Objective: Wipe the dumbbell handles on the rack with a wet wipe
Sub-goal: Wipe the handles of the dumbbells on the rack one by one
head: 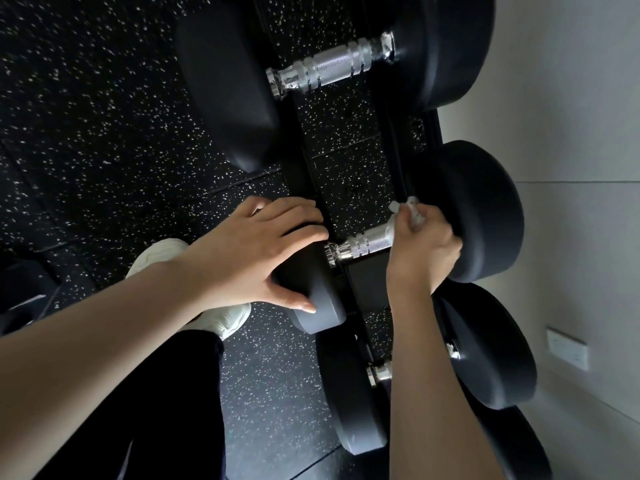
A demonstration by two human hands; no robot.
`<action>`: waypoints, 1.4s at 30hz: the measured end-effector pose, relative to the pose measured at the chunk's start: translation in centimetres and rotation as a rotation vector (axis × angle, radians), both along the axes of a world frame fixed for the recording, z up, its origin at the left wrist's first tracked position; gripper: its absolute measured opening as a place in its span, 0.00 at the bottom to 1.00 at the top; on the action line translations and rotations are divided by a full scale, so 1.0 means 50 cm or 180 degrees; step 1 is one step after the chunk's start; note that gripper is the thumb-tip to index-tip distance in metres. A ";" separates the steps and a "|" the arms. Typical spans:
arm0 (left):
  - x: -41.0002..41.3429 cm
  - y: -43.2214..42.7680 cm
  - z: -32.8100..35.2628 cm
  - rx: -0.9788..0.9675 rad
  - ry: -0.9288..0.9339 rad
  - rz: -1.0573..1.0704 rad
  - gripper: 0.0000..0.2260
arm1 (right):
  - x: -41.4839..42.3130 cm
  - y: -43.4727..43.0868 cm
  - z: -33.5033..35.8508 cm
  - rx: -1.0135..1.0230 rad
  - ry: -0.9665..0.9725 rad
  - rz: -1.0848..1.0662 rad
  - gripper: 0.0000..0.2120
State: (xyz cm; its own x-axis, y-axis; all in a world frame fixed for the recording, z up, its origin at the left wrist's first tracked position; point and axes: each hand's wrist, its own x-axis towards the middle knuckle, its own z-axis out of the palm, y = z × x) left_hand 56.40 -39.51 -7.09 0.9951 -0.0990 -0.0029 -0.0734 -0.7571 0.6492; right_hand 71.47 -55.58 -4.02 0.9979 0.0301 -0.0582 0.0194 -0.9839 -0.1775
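Three black dumbbells lie across a black rack (363, 282). On the middle dumbbell, my left hand (256, 251) grips the near head (315, 306), fingers over its top and thumb on its face. My right hand (422, 247) is closed around the far end of its chrome handle (363, 244), with a white wet wipe (408, 207) bunched inside the fist and sticking out above the fingers. The larger dumbbell above shows its whole chrome handle (332, 65). The lower dumbbell's handle (380, 372) is mostly hidden behind my right forearm.
Black speckled rubber floor (104, 133) spreads to the left and under the rack. A pale wall (581, 168) with a white socket (568, 348) runs along the right, close behind the dumbbell heads. My white shoe (225, 320) and dark trouser leg are below my left hand.
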 end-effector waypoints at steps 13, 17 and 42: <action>0.003 0.001 0.012 0.0160 -0.0004 -0.0077 0.37 | -0.066 -0.039 -0.034 0.1092 -0.0816 -0.0111 0.09; 0.005 0.003 0.029 0.0294 0.0168 -0.0226 0.38 | -0.083 -0.055 -0.023 0.1458 -0.0556 -0.0441 0.07; 0.155 0.291 0.105 0.1545 0.0442 -0.0636 0.34 | 0.001 0.250 0.075 0.2251 0.0020 -0.0965 0.02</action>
